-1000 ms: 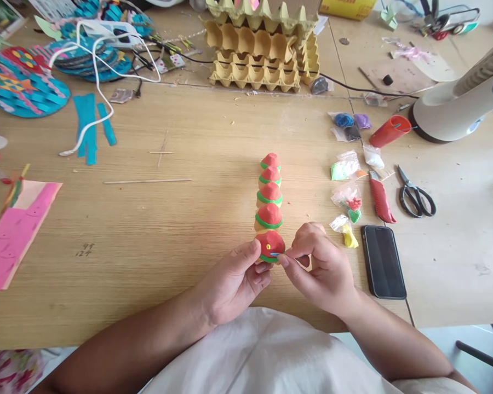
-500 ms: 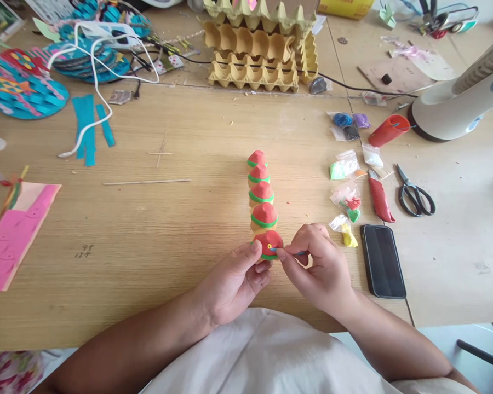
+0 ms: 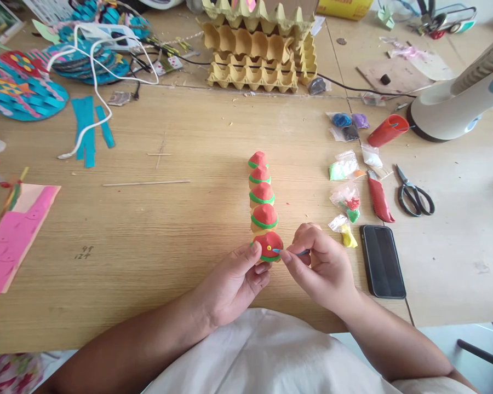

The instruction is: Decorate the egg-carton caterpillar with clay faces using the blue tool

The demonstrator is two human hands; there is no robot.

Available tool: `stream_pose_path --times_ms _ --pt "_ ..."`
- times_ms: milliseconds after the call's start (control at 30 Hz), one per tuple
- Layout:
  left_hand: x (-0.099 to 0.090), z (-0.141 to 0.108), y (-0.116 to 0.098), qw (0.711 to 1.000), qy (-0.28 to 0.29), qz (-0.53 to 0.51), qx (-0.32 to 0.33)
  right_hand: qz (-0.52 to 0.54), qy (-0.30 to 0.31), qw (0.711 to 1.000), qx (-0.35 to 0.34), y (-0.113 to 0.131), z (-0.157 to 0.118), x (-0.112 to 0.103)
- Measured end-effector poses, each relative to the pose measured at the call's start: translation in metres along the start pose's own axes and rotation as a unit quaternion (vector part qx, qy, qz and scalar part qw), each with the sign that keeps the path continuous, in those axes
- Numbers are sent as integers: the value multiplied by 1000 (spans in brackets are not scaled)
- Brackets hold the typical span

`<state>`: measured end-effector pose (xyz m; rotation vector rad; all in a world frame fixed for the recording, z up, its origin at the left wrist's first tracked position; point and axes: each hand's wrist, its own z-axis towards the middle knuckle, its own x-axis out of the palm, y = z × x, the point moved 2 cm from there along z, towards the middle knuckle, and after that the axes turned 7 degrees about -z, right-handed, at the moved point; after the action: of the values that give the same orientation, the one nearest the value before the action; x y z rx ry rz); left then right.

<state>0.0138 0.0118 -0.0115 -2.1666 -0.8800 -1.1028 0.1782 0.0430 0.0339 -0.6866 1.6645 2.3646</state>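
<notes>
My left hand (image 3: 240, 279) pinches the nearest segment of a row of five bumps (image 3: 264, 212), red on top with green bands and a tan base, which runs away from me at the near middle of the table. My right hand (image 3: 320, 268) is closed narrowly on a thin blue tool (image 3: 276, 250), its tip at the nearest red bump, just right of a small yellow dot (image 3: 269, 248) with a dark centre.

The table (image 3: 148, 230) is pale wood-grain, with dark seams on the right, scattered crumbs, and pencilled figures (image 3: 84, 252) at the left. A thin wooden stick (image 3: 145, 183) lies left of the row; a bright pink card (image 3: 24, 235) lies near the left edge. Far left, blue woven paper shapes (image 3: 28, 93) sit beside a looped white cord (image 3: 98, 87) that crosses blue strips (image 3: 84, 131). Tan moulded egg cartons (image 3: 252, 71) are piled at the far middle.

To the right are small clear bags of coloured clay (image 3: 345, 165), a tilted red cylinder (image 3: 388, 130), a red-handled cutter (image 3: 379, 200), black-handled scissors (image 3: 414, 191) and a dark phone (image 3: 383, 261). A white appliance with a round dark base (image 3: 447, 104) stands far right. Past the near edge, pale floor (image 3: 447, 350) shows at the right, and flowered cloth (image 3: 8, 372) at the left.
</notes>
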Motion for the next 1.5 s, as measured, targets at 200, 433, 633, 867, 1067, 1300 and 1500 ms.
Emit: stream_pose_path --times_ms 200,433,633,867,1067,1300,1500 --pt "1 0 0 1000 3 3 3 -2 0 1000 16 -1 0 1" --pt "1 0 0 1000 -5 19 2 -41 -16 998 -35 2 -1 -1" --pt "0 0 1 1000 -2 15 4 -68 -19 996 -51 1 -1 0" --pt "-2 0 1 1000 -3 8 1 -91 -25 994 -63 2 -1 0" --pt "0 0 1 1000 -8 5 -4 -33 -18 999 -32 0 1 -1" --pt "1 0 0 1000 1 -4 0 8 -11 1000 -6 -5 0 -1" --pt "1 0 0 1000 -3 11 -2 -17 -18 999 -30 -1 0 0"
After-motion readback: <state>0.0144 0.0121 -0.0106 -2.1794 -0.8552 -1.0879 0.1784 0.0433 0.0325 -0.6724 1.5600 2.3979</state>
